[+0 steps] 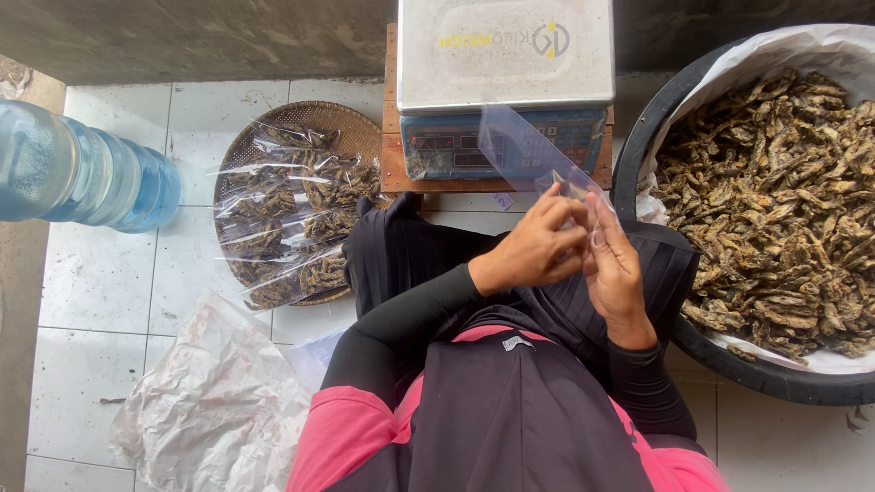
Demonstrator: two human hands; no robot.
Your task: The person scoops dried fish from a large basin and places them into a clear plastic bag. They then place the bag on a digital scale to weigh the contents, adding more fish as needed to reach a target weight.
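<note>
Head view: left hand [538, 244] and right hand [613, 269] pinch 1 empty clear bag [529, 146] at its mouth, lifted just before the scale [506, 87]. Tub of dried fish [775, 200] right of scale; filled bags on woven tray [292, 205] left.

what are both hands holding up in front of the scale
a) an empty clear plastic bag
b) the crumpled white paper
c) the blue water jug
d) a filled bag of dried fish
a: the left hand and right hand pinch the lower end of a clear plastic bag with nothing in it, raised before the scale; the filled bags lie on the woven tray.
</note>
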